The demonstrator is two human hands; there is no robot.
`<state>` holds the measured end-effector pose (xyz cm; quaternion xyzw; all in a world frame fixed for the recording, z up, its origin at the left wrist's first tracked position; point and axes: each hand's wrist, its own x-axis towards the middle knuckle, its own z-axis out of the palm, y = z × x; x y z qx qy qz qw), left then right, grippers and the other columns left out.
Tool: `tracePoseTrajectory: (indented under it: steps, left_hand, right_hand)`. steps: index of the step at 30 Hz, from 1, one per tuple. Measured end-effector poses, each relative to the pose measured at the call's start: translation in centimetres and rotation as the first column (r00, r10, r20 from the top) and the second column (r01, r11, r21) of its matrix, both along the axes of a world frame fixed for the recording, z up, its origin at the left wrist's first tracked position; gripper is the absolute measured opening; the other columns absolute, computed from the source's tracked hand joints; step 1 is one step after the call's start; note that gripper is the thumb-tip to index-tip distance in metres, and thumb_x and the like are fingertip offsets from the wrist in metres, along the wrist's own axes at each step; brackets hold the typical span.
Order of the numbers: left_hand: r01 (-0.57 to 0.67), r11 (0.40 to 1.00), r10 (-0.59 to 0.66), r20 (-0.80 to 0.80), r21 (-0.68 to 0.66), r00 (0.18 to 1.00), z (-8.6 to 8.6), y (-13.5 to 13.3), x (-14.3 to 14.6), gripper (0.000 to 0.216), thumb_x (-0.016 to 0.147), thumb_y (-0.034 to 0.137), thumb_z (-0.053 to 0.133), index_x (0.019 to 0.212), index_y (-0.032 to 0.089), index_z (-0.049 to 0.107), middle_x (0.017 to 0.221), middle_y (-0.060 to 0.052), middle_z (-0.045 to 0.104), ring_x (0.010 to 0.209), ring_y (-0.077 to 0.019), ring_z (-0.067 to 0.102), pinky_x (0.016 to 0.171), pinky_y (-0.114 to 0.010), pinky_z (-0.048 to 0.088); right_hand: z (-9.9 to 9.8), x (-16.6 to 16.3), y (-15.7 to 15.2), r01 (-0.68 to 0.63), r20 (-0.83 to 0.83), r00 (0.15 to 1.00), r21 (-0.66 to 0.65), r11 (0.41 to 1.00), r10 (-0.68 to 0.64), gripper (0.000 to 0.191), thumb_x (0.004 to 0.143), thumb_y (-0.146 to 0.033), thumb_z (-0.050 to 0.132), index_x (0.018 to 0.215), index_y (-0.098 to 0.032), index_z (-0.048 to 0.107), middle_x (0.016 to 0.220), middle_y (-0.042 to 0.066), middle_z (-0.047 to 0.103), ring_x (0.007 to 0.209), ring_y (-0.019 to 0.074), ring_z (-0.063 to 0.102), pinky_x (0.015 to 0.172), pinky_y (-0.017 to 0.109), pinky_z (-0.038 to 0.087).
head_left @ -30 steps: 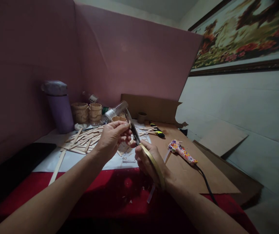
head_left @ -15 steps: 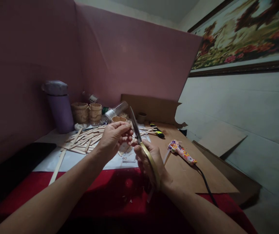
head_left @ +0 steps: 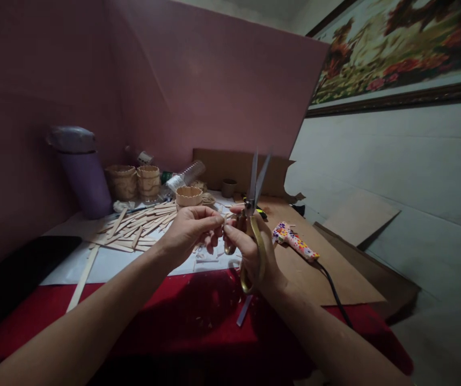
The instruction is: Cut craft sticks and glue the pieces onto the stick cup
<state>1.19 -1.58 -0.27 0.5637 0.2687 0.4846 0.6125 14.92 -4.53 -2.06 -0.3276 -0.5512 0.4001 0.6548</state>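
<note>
My right hand is closed around gold-handled scissors, whose blades point up and stand slightly apart. Its thumb and forefinger meet the fingertips of my left hand. The left thumb and forefinger are pinched together; whatever lies between them is too small to make out. Behind the left hand a pile of wooden craft sticks lies on white paper. A small scalloped wooden cup stands just beyond the hands.
A flower-patterned glue gun lies on cardboard at right, its black cord trailing forward. Wooden cups, a clear plastic bottle and a purple container stand or lie at the back left. Red cloth covers the near edge.
The scissors have swung upright and away from the left fingertips, with their blades now apart. My right fingertips have come up to meet the left ones. The view has shifted slightly.
</note>
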Motion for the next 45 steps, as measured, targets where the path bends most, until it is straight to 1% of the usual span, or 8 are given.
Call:
tracePoseTrajectory:
  steps: [4,8,12,16,20,31,35,45]
  left_hand:
    - [0.007,1.0,-0.007,-0.024,-0.002,1.0,-0.1,0.0,-0.1,0.023,0.071,0.029,0.077,0.067,0.011,0.063,0.052,-0.002,0.059,0.038,-0.0091,0.049,0.037,-0.021,0.043]
    - [0.061,0.998,-0.06,0.011,-0.014,0.998,-0.3,0.3,-0.3,0.025,0.073,0.032,0.076,0.069,0.011,0.063,0.058,-0.003,0.062,0.042,-0.0098,0.052,0.039,-0.021,0.043]
    - [0.112,0.992,-0.11,0.033,-0.053,0.993,-0.3,0.3,-0.4,0.022,0.077,0.032,0.074,0.079,0.011,0.066,0.059,0.001,0.057,0.041,-0.0062,0.048,0.038,-0.017,0.036]
    - [0.164,0.979,-0.157,0.067,-0.122,0.985,-0.4,0.3,-0.7,0.021,0.077,0.03,0.074,0.087,0.012,0.069,0.061,0.002,0.054,0.048,-0.0047,0.049,0.043,-0.016,0.033]
    - [0.171,0.978,-0.162,0.087,-0.123,0.983,-0.4,0.3,-0.9,0.019,0.073,0.027,0.078,0.081,0.013,0.067,0.063,0.001,0.056,0.051,-0.0057,0.052,0.047,-0.016,0.034]
    - [-0.004,0.999,0.005,0.027,-0.034,1.0,-0.1,0.3,-0.1,0.025,0.068,0.032,0.079,0.067,0.012,0.063,0.053,0.001,0.056,0.036,-0.0057,0.043,0.033,-0.018,0.028]
    - [-0.026,1.0,0.026,-0.003,0.011,1.0,-0.1,0.1,0.1,0.026,0.066,0.031,0.08,0.064,0.011,0.063,0.051,0.001,0.057,0.036,-0.0068,0.045,0.033,-0.019,0.031]
    - [0.004,1.0,-0.004,0.003,0.005,1.0,-0.4,0.2,0.1,0.024,0.068,0.029,0.079,0.069,0.011,0.065,0.051,0.001,0.056,0.04,-0.0067,0.046,0.036,-0.018,0.034]
  right_hand:
    - [-0.1,0.0,0.4,-0.058,-0.057,0.997,-0.063,0.996,0.054,0.033,0.072,-0.028,0.069,0.1,-0.022,0.052,0.067,-0.007,0.055,0.052,0.0108,0.053,0.048,0.025,0.043]
    - [-0.4,0.0,1.0,-0.161,-0.094,0.983,-0.038,0.986,0.157,0.034,0.075,-0.031,0.069,0.103,-0.023,0.053,0.063,-0.007,0.057,0.052,0.0118,0.055,0.049,0.026,0.044]
    - [-0.5,0.1,1.2,-0.233,-0.164,0.962,-0.067,0.97,0.22,0.034,0.072,-0.029,0.073,0.1,-0.023,0.054,0.066,-0.005,0.059,0.054,0.0107,0.055,0.05,0.024,0.043]
    - [0.0,0.3,1.1,-0.371,-0.315,0.896,-0.149,0.916,0.312,0.036,0.066,-0.022,0.077,0.096,-0.022,0.056,0.074,-0.004,0.061,0.058,0.0076,0.056,0.054,0.02,0.045]
    - [0.1,0.4,1.2,-0.457,-0.404,0.842,-0.188,0.869,0.356,0.038,0.064,-0.018,0.078,0.096,-0.022,0.059,0.073,-0.005,0.06,0.057,0.0065,0.054,0.055,0.019,0.045]
    - [-0.4,0.5,1.4,-0.187,-0.188,0.968,-0.104,0.977,0.165,0.045,0.066,-0.024,0.076,0.105,-0.023,0.054,0.071,-0.006,0.061,0.059,0.0116,0.058,0.057,0.026,0.049]
    - [-0.7,0.4,1.7,-0.149,-0.116,0.984,-0.101,0.984,0.137,0.046,0.068,-0.028,0.074,0.108,-0.022,0.053,0.061,-0.008,0.052,0.048,0.0113,0.05,0.045,0.025,0.042]
    - [-0.9,0.6,1.9,-0.133,-0.125,0.985,-0.089,0.987,0.121,0.045,0.067,-0.029,0.076,0.104,-0.023,0.052,0.062,-0.009,0.053,0.048,0.0103,0.051,0.044,0.023,0.042]
